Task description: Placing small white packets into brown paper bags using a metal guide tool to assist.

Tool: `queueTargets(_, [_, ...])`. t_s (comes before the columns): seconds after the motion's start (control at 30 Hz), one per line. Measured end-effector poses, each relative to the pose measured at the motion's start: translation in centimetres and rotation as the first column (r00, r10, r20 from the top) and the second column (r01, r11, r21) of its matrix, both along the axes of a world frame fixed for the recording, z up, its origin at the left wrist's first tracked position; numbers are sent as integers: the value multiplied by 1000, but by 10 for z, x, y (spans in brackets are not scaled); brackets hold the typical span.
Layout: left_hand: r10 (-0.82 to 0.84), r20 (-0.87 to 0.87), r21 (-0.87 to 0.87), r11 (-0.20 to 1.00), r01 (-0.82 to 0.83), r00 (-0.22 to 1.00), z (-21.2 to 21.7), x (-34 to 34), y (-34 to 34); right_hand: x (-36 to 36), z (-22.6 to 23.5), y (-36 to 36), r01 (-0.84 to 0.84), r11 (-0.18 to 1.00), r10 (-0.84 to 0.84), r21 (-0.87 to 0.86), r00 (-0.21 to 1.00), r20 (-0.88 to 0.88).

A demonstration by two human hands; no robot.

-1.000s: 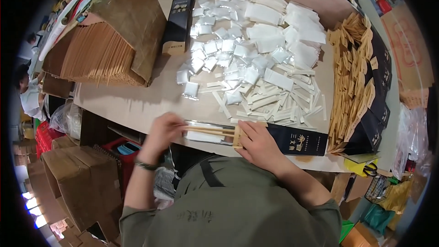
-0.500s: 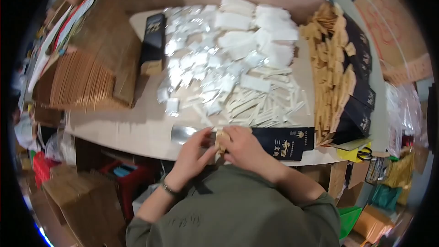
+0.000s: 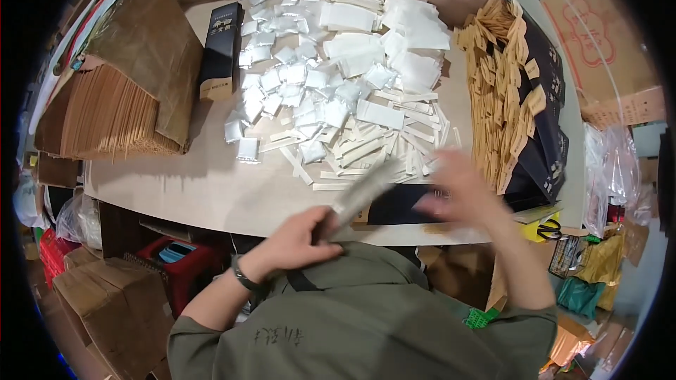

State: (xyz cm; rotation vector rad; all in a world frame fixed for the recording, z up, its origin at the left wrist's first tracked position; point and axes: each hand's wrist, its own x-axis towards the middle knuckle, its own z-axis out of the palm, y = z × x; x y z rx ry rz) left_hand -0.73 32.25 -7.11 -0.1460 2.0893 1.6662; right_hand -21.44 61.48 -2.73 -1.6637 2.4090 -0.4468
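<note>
My left hand (image 3: 299,241) is closed on one end of a long, flat, silver-grey pouch (image 3: 365,188), which tilts up to the right over the table and is smeared by motion. My right hand (image 3: 465,190) is apart from it, further right, above the table's front part; it is blurred, but thumb and fingers look spread with nothing between them. Below it lies a dark flat bag (image 3: 398,205) along the table's front edge. Just beyond the hands is a loose heap of thin white paper-wrapped sticks (image 3: 366,144).
Small clear-and-white sachets (image 3: 282,77) and stacks of white packets (image 3: 384,32) cover the table's middle. A dark box (image 3: 221,49) and a carton of brown card sheets (image 3: 113,116) stand left. Brown-topped dark bags (image 3: 496,91) line the right side, near black-handled scissors (image 3: 549,229).
My hands, together at the front edge before, have parted. The right hand has moved right and outward. The silver-grey pouch has swung up to the right in my left hand.
</note>
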Motion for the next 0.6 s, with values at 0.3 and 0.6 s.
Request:
queueTargets(0.3, [243, -41, -405, 883, -238, 969, -9, 8, -8, 82, -47, -89, 89, 990, -96, 108, 993, 67])
queueTargets(0.6, [-55, -268, -661, 737, -142, 962, -9, 29, -40, 83, -73, -108, 503, 852, -523, 147, 794, 311])
